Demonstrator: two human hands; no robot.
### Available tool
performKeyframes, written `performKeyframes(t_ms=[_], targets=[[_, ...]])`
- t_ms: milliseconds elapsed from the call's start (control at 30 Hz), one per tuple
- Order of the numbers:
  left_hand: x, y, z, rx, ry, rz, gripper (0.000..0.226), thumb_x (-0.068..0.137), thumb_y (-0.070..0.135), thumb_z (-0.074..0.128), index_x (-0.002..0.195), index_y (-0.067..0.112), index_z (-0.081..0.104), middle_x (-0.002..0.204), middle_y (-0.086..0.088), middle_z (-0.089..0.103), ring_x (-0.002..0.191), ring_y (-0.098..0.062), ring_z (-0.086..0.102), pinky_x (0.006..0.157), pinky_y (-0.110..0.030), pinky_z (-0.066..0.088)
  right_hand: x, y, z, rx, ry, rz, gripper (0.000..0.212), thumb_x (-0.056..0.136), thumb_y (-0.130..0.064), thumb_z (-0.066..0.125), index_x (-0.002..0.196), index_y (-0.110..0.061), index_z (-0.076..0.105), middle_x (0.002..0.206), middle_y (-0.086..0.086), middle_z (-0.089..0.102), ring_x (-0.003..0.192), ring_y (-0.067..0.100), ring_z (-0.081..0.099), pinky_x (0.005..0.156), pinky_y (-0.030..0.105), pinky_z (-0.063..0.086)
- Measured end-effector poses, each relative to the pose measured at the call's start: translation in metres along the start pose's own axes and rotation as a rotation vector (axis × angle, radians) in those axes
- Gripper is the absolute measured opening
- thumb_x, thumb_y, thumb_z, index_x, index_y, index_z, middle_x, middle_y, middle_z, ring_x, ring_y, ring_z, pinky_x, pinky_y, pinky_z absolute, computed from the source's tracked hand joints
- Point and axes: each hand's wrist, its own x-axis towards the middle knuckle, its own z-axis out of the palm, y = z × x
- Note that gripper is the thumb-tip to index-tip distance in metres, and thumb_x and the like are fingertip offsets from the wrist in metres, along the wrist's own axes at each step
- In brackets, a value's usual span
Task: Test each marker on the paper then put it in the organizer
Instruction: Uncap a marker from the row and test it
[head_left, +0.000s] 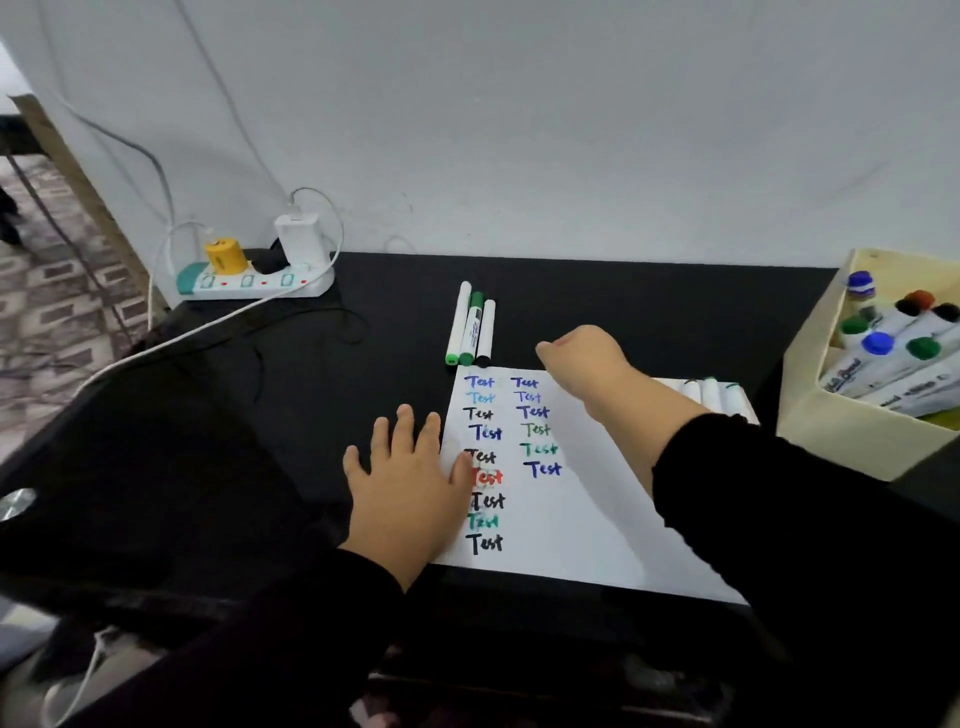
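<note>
A white paper (587, 519) lies on the black table (649, 312), with "Test" written on it in two columns in blue, black, green and red. My left hand (410, 478) presses flat on the paper's left edge, fingers spread. My right hand (584, 364) hovers over the paper's top right corner with its fingers curled under; nothing shows in it. Three markers (471, 327) lie side by side just beyond the paper's top edge, left of my right hand. More white markers (709, 391) lie behind my right forearm. The cream organizer (831, 415) at the right holds several capped markers.
A power strip (254, 280) with a yellow plug and a white charger sits at the table's back left, its cables trailing over the left side. A white wall rises behind the table. A dark bag or cloth (130, 467) covers the near left.
</note>
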Motion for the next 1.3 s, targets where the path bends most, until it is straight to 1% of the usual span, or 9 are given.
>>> performKeyframes(t_ms=[167,333,467,800,967,1033,1067,1133,1300], targets=[[0.001,0.001,0.001,-0.005,0.000,-0.013,0.063,0.095,0.055,0.020,0.150,0.027,0.004,0.158,0.002,-0.007,0.145,-0.020,-0.009,0.114,-0.048,-0.004,0.027,-0.029,0.021,-0.182,-0.061,-0.120,0.036,0.095,-0.028,0.047,0.064,-0.011,0.041,0.058,0.000,0.039,0.051,0.014,0.037,0.047,0.025,0.031],[0.001,0.000,0.001,-0.016,-0.007,-0.013,0.063,0.095,0.054,0.020,0.150,0.027,0.004,0.158,0.002,-0.007,0.145,-0.020,-0.011,0.114,-0.048,-0.006,0.037,-0.048,0.037,-0.335,-0.104,-0.180,0.020,0.093,-0.030,0.050,0.092,-0.010,0.053,0.072,0.001,0.048,0.072,0.019,0.052,0.050,0.025,0.034],[0.001,-0.001,0.001,-0.018,-0.015,-0.014,0.063,0.095,0.054,0.020,0.150,0.027,0.004,0.158,0.002,-0.008,0.145,-0.020,-0.011,0.114,-0.048,-0.006,0.040,-0.051,0.040,-0.380,-0.110,-0.180,0.015,0.092,-0.025,0.051,0.090,-0.010,0.051,0.071,0.001,0.046,0.069,0.018,0.050,0.048,0.025,0.033],[0.000,-0.001,0.000,-0.035,-0.012,-0.003,0.062,0.096,0.053,0.021,0.150,0.026,0.007,0.158,0.001,-0.005,0.145,-0.021,-0.008,0.114,-0.049,-0.005,0.013,-0.027,0.002,-0.070,-0.098,-0.020,0.028,0.090,-0.030,0.051,0.070,-0.010,0.048,0.065,0.001,0.044,0.054,0.015,0.040,0.051,0.024,0.032],[-0.001,-0.003,-0.001,-0.065,-0.003,0.020,0.063,0.096,0.054,0.023,0.150,0.026,0.010,0.159,0.000,-0.002,0.145,-0.022,-0.006,0.114,-0.049,-0.003,-0.021,-0.010,-0.027,-0.070,-0.083,0.026,0.025,0.090,-0.028,0.046,0.083,-0.006,0.055,0.058,0.001,0.057,0.053,0.016,0.041,0.050,0.025,0.033],[-0.003,-0.004,-0.003,-0.084,-0.018,0.021,0.063,0.096,0.054,0.024,0.150,0.026,0.010,0.159,0.000,-0.001,0.145,-0.022,-0.005,0.115,-0.048,-0.004,-0.033,0.000,-0.037,-0.021,-0.065,0.031,0.025,0.089,-0.026,0.046,0.078,-0.005,0.056,0.051,-0.001,0.059,0.052,0.017,0.039,0.051,0.023,0.034],[-0.003,-0.004,-0.004,-0.100,-0.022,0.020,0.063,0.096,0.054,0.025,0.150,0.025,0.010,0.159,-0.001,0.000,0.146,-0.022,-0.005,0.115,-0.048,-0.004,-0.038,0.004,-0.042,0.030,-0.054,0.020,0.024,0.087,-0.025,0.047,0.076,-0.006,0.055,0.057,0.001,0.062,0.053,0.018,0.039,0.053,0.024,0.037],[-0.005,-0.005,-0.007,-0.166,-0.003,0.019,0.063,0.096,0.052,0.029,0.150,0.025,0.009,0.159,-0.001,0.002,0.146,-0.021,-0.004,0.115,-0.047,-0.003,-0.047,0.015,-0.050,0.165,-0.042,-0.016,0.017,0.085,-0.020,0.050,0.076,-0.006,0.056,0.072,0.007,0.063,0.057,0.019,0.039,0.056,0.028,0.038],[-0.022,-0.004,-0.017,-0.444,0.128,0.207,0.066,0.093,0.040,0.051,0.149,0.025,0.019,0.158,0.004,0.010,0.145,-0.013,0.006,0.116,-0.034,0.009,-0.075,0.036,-0.067,0.450,-0.079,-0.052,0.009,0.084,-0.010,0.052,0.079,-0.007,0.058,0.062,0.005,0.051,0.049,0.012,0.033,0.042,0.020,0.027]])
